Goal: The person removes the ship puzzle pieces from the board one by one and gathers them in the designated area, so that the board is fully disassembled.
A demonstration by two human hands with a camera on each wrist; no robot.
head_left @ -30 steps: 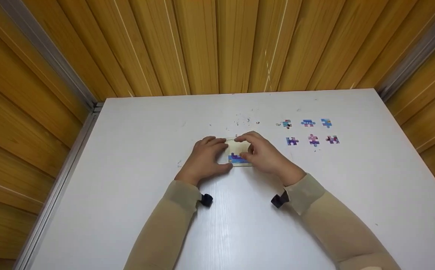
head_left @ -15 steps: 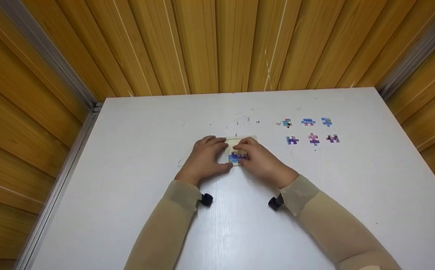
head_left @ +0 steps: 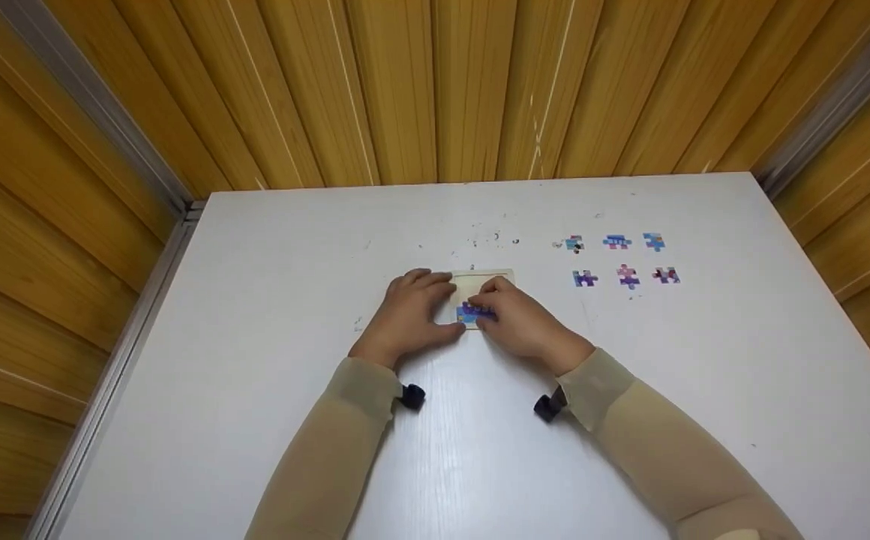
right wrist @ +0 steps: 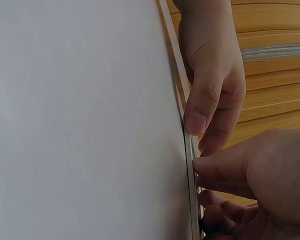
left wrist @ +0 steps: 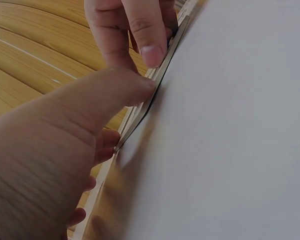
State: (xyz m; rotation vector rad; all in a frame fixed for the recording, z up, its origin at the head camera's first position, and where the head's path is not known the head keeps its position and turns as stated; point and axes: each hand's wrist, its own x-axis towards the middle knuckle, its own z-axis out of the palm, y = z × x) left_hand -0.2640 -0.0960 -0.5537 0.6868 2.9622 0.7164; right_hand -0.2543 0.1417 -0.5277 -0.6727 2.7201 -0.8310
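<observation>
The right hand (head_left: pixel 521 322) appears to pinch a purple-and-blue puzzle piece (head_left: pixel 486 310) narrowly in the near part of the tray (head_left: pixel 478 283); the left hand (head_left: pixel 409 315), spread wide, braces the tray's left side. Good seating probably requires a steady tray, aligned tabs and even downward pressure. Loose pieces (head_left: pixel 628 277) lie to the right.
</observation>
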